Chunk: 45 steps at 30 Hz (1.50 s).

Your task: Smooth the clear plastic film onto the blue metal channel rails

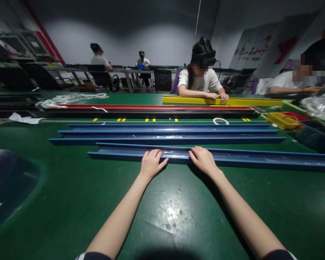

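Observation:
A long blue plastic channel (176, 155) lies across the green table in front of me, its hollow facing up and its right end running out of view. My left hand (151, 165) grips its near wall, fingers over the top edge and thumb stretched along the near side. A short way to the right, my right hand (203, 160) holds the same wall, with its fingers curled into the hollow. Just beyond lie more blue channels (168, 139), side by side and parallel to the one I hold.
Behind are red and black strips (151, 108) and a white ring (220, 121). Across the table a person (202, 77) leans over a yellow channel (189, 100). Yellow tray (283, 121) and bagged coils (321, 106) stand right; a glossy dark object (11, 184) is at left.

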Motion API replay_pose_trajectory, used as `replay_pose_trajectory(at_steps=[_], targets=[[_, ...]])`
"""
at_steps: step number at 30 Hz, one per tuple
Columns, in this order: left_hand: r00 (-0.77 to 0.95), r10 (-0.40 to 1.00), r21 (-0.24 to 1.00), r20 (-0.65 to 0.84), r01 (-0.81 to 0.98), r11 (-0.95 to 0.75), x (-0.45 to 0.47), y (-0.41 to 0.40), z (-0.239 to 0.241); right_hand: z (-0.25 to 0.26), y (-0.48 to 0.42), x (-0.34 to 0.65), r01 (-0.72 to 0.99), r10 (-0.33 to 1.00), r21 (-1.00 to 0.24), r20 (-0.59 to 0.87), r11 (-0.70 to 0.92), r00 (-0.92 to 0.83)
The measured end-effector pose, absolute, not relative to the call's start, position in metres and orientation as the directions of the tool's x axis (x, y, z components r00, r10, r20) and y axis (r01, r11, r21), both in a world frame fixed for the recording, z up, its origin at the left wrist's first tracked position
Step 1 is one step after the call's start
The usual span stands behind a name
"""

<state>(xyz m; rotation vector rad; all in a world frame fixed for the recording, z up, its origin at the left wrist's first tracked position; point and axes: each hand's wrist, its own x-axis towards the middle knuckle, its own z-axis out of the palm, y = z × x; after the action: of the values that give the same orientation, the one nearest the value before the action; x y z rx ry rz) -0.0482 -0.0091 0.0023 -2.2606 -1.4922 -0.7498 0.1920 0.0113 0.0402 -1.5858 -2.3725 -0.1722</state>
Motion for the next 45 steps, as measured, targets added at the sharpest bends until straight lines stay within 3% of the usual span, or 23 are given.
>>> replay_pose_trajectory(at_steps=[6,14,28,45], targets=[[0.269,0.752,-0.002,0.602,0.942,-0.335,-0.049,-0.01,0.002,0.034,0.009,0.131,0.916,0.883,-0.108,0.33,0.386,-0.333],[0.244,0.754,-0.05,0.61,0.961,-0.271,-0.049,-0.008,0.0,0.02,0.013,0.117,0.955,0.897,-0.166,0.412,0.245,-0.159],[0.252,0.757,-0.061,0.603,0.961,-0.271,-0.049,-0.01,-0.002,0.007,0.021,0.122,0.964,0.825,-0.064,0.534,0.258,-0.185],[0.258,0.742,-0.079,0.618,0.96,-0.268,-0.051,-0.012,-0.001,0.003,0.019,0.199,0.987,0.837,-0.022,0.533,0.158,-0.122]])
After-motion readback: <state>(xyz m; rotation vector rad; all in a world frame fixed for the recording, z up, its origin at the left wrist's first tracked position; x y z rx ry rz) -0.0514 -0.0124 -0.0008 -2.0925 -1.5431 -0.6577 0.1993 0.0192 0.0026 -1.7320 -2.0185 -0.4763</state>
